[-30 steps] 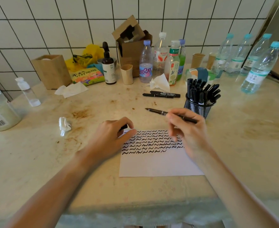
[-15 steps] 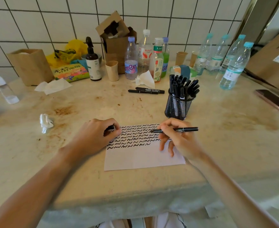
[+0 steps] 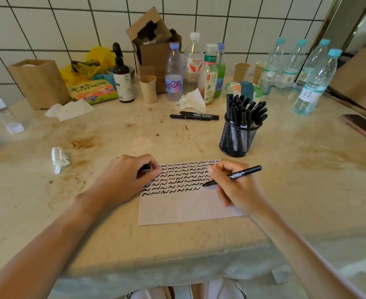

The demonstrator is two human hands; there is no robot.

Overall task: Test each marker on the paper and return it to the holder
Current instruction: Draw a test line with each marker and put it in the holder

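I am watching my left hand curling round a small dark object, probably the cap, while resting on the paper at its left edge. Moving right, my right hand is gripping the marker, its tip touching the sheet at the end of the second-last row of squiggles. The mesh holder is standing just beyond, packed with markers. If the left hand is lifting, the sheet may be sliding under the stroke; a wide sweep could be knocking the holder over. The cap is mostly hidden by my fingers, so I am guessing at it. A phone is being cut off at the right.
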